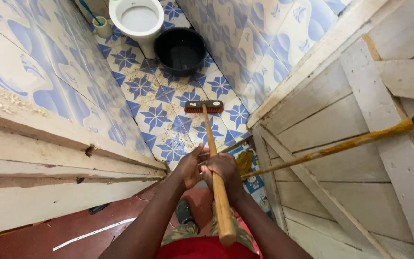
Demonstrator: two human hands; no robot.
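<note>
In the head view, a wooden broom handle (215,168) is gripped by both hands at about its middle, in front of the person's body. The left hand (190,166) is wrapped around the handle from the left, fingers curled shut on it. The right hand (224,169) is closed around the handle just beside the left, the two hands touching. The handle's butt end is seen below the hands, over a red garment (207,248).

The broom head (203,107), dark-backed with red bristles, is set on the tiled floor (142,88), well ahead of the hands. The floor is patterned with blue stars and is marked with brownish dirt. Beyond the broom head, a black bucket (180,50) is placed beside a white toilet (137,20). A small cup with a brush (102,26) is seen left of the toilet.

A second yellowish stick (341,145) is leaned across the white wooden door (341,96) on the right. A door frame (49,144) is seen on the left.
</note>
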